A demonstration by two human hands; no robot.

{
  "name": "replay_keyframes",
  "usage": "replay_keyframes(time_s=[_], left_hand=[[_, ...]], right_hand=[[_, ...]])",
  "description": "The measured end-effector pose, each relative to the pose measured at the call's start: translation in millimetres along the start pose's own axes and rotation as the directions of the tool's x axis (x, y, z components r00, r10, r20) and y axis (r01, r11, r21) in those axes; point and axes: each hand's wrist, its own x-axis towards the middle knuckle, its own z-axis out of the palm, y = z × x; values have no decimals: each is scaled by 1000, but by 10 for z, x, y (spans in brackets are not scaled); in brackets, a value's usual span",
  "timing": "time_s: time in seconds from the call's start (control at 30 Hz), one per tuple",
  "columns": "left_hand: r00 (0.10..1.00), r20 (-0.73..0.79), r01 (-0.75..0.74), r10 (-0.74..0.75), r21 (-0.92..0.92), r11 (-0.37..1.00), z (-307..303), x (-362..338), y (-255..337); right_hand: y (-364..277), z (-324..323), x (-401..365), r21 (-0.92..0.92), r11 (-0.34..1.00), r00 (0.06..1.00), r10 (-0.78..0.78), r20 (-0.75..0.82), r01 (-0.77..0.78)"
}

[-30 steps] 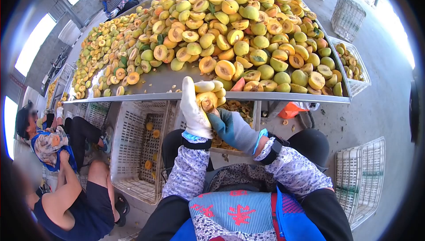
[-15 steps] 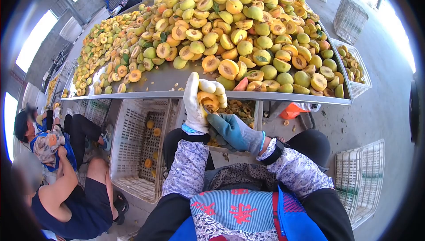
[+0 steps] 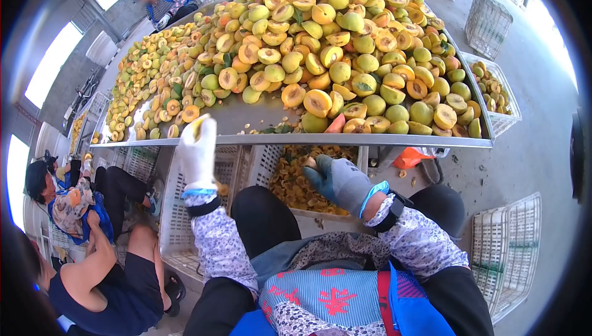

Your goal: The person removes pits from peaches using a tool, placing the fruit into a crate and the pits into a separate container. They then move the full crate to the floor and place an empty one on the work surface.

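My left hand (image 3: 198,154), in a white glove, is blurred at the table's front edge, above the left crate (image 3: 176,228). A patch of yellow shows at its upper end, and its fingers are smeared by motion. My right hand (image 3: 336,182), in a blue-grey glove, is closed over the crate of fruit scraps (image 3: 290,179) between my knees. A small tan piece (image 3: 310,163) shows at its fingertips; I cannot tell what it is. Halved and whole yellow-green peaches (image 3: 317,103) are heaped on the metal table (image 3: 246,114) before me.
A crate of fruit (image 3: 493,92) stands at the table's right end. Stacked white crates (image 3: 507,249) are on the floor to my right. An orange-red bag (image 3: 407,157) hangs under the table. Seated people (image 3: 105,274) are at the left; another person (image 3: 166,3) sits across the table.
My left hand has moved left from in front of me, where it held a peach half, to above the left crate. The right hand has drawn away from that peach and come slightly right.
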Motion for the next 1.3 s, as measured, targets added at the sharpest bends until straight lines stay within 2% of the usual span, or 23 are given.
replay_keyframes(time_s=[0.03, 0.07, 0.1, 0.13, 0.2, 0.23, 0.3, 0.4, 0.43, 0.5, 0.57, 0.6, 0.63, 0.73, 0.77, 0.83, 0.87, 0.9, 0.93, 1.03, 1.1, 1.17, 1.3], left_hand=[[998, 45, -29, 32, -66, 997, 276, 43, 40], [979, 192, 95, -70, -129, 987, 495, 31, 310], [972, 229, 54, -46, -25, 998, 774, 44, 398], [917, 357, 122, -176, 167, 978, 931, 67, 674], [875, 449, 75, -180, 242, 967, 1475, 159, 528], [925, 379, -98, -43, 344, 934, 1710, 187, 354], [921, 389, -99, -10, 259, 961, 1713, 210, 390], [855, 508, 28, -104, 154, 988, 1471, 271, 402], [830, 550, 122, -93, -16, 992, 1431, 275, 276], [861, 507, 158, -32, -208, 965, 1303, 180, 230], [896, 441, 146, 45, -390, 909, 1094, 1, 396], [911, 405, 137, 78, -476, 869, 1011, -99, 474], [907, 414, 199, 80, -587, 785, 957, -194, 520], [875, 469, 372, 117, -808, 457, 945, -443, 547], [892, 430, 365, 142, -869, 335, 1016, -509, 497], [904, 421, 411, 75, -904, 118, 1091, -571, 605], [891, 454, 454, -9, -891, 18, 1107, -613, 671], [892, 450, 450, -37, -893, 19, 1119, -610, 666], [892, 447, 450, -67, -893, 22, 1130, -605, 656], [897, 418, 435, -142, -891, 129, 1119, -590, 638], [900, 414, 434, -140, -881, 190, 1093, -583, 589], [886, 453, 463, -100, -872, 157, 1080, -589, 536], [885, 449, 462, -119, -880, 113, 1068, -649, 654]], right_hand=[[11, 15, 8, 6, 1000, 1000, -18, -7, 18], [37, 44, 15, 13, 999, 999, -36, -14, 36], [51, 52, 21, 21, 998, 998, -53, -25, 54], [45, 27, 22, 8, 999, 999, -47, -24, 48], [31, -52, 1, -20, 999, 999, -28, -21, 28], [26, -86, -9, -28, 999, 1000, -19, -20, 18], [2, -130, -26, -39, 999, 1000, -2, -17, 1], [-53, -177, -5, -4, 1000, 998, 5, -55, -6], [-46, -157, 18, 46, 998, 993, -42, -112, 48], [-19, -94, 89, 137, 977, 964, -127, -234, 162], [-95, -111, 157, 185, 972, 960, -91, -264, 143], [-129, -108, 188, 208, 969, 958, -69, -278, 131], [-146, -89, 223, 253, 957, 953, -61, -297, 140], [-170, 39, 304, 400, 899, 947, -45, -319, 178], [-164, 99, 321, 459, 868, 951, -49, -305, 192], [-165, 172, 345, 548, 814, 960, -41, -276, 193], [-167, 198, 344, 581, 794, 965, -26, -260, 178], [-152, 220, 351, 614, 773, 970, -11, -242, 162], [-108, 248, 397, 589, 784, 960, -32, -278, 197], [-92, 123, 362, 260, 957, 954, -47, -296, 128], [-188, 61, 341, 155, 973, 950, -119, -289, 169], [-229, 57, 341, 59, 981, 951, -164, -260, 185], [-192, 106, 349, 49, 987, 962, -135, -238, 150]])
